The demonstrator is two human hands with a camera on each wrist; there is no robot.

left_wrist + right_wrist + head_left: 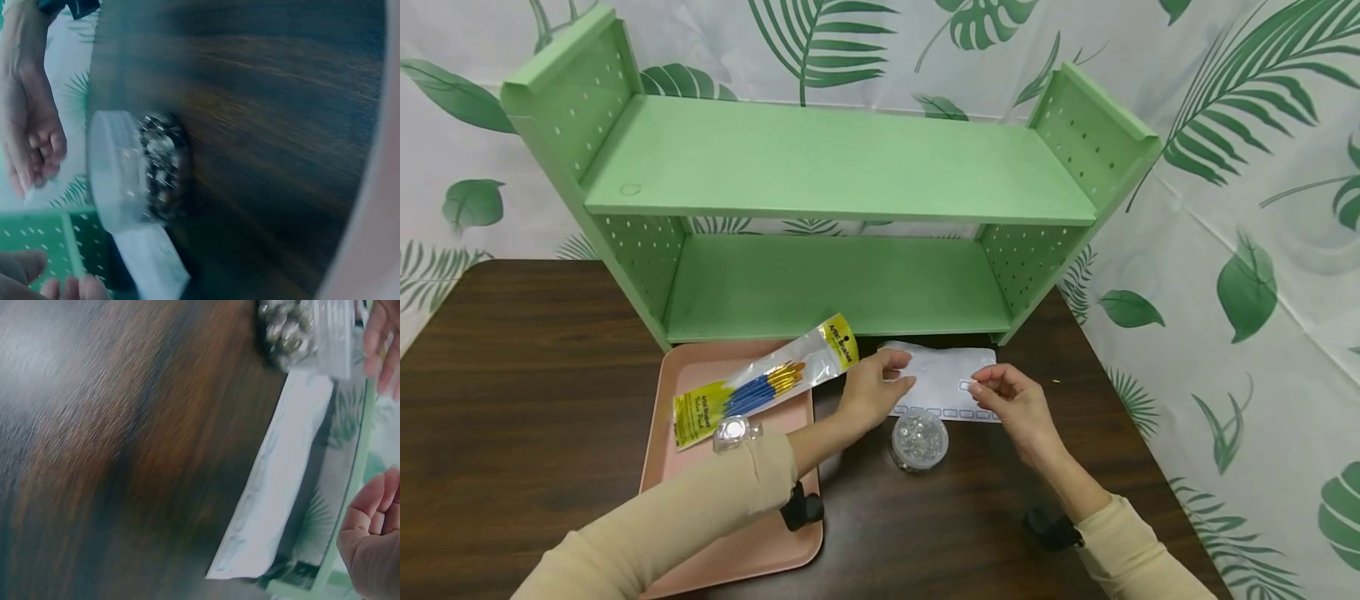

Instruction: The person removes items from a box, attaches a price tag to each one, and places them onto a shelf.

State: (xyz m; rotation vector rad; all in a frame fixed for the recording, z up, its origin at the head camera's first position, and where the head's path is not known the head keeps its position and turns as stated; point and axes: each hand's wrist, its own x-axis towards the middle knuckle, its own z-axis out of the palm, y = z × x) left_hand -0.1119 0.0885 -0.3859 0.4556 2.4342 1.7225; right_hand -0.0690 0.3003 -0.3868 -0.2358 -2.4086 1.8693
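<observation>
Against the dark wooden table [535,375] and green shelf [842,158], a clear jar [920,440] stands by a white label sheet [943,371], over which the right hand [1021,408] pinches one small label [964,386] while the left hand [871,393], loosely parted, looks empty, apparently mid-label-handling, the next move wanting delicate fingertips.

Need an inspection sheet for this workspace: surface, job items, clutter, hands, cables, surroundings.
Surface: dark wood-grain tabletop.
Job items: white sheet with a row of outlined boxes along its near edge; small white label; round clear container of shiny pieces, on the sheet's near side.
Clutter: pink tray bearing a small clear item and a brush packet that overhangs its edge.
Left hand: at the sheet's left end, nothing visibly held.
Right hand: pinches the label.
Cables: nothing seen.
Surroundings: green shelf unit, leaf-print backdrop.
</observation>
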